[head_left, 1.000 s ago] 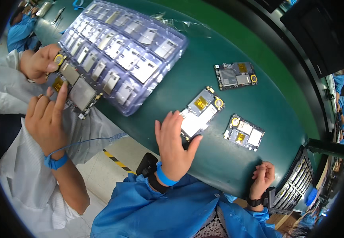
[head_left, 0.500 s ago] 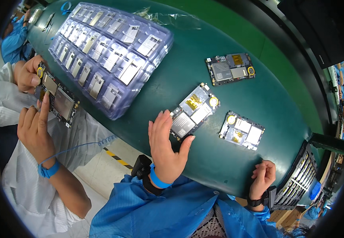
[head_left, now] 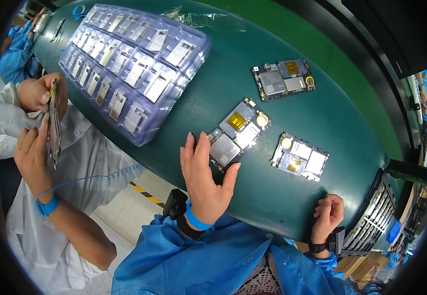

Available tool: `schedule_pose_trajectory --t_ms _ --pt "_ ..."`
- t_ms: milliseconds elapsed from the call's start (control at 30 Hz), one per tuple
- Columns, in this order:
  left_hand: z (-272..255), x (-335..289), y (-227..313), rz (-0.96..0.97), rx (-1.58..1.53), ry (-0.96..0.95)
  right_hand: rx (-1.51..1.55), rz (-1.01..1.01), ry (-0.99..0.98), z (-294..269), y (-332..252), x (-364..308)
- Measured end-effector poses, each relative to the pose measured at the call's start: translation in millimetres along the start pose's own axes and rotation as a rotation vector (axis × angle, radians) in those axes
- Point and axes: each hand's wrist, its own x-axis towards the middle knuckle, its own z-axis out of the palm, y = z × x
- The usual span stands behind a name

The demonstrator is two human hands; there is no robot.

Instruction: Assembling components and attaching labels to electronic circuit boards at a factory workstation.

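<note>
My left hand rests palm down at the near end of a circuit board, its fingers stretched out and its thumb spread. Fingertips touch or lie right beside the board's left edge, with the thumb by its lower corner. This board has silver shields, an amber patch and a yellow-ringed round part. Near the table's front edge, my right hand is loosely curled, with nothing visible in it. Beyond that hand lies a second board. A third board is farther back.
A clear plastic tray of silver pieces fills the table's left part. At far left a co-worker's hands hold another board. A black slotted rack stands at right. Clear plastic film lies at the back.
The co-worker has turned their board from face-up to nearly edge-on. My hands and the boards on the table stay about where they were; the whole view has shifted slightly.
</note>
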Motion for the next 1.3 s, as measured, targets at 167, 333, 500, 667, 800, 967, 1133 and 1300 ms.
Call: schedule_pose_trajectory --t_ms 167,333,500,667,800,967,1133,1300 --pt "-13.7 -0.7 3.4 -0.048 -0.013 0.074 0.011 0.024 -0.031 5.0 -2.6 -0.5" --pt "-2.3 -4.1 3.7 -0.004 -0.119 0.064 0.032 -0.015 -0.050 -13.5 10.7 -4.3" --pt "-9.8 -11.7 4.6 -0.002 -0.130 0.110 0.082 -0.038 -0.104 -11.9 11.3 -1.6" --pt "-11.4 -10.8 4.6 0.019 -0.135 0.145 0.125 -0.059 -0.043 -10.9 15.1 2.3" --pt "-11.6 -9.8 4.4 0.018 -0.121 0.140 0.135 -0.092 -0.112 -12.3 12.2 3.0" --pt "-8.3 -10.1 3.1 0.027 -0.109 0.147 0.111 -0.081 -0.097 -10.9 5.8 -1.9" --pt "-8.3 -10.8 3.5 0.037 -0.110 0.178 0.118 -0.130 -0.126 -10.6 7.6 -1.6" --pt "-9.3 -10.0 4.9 0.040 -0.103 0.178 0.151 -0.133 -0.121 -10.9 6.1 -3.0"
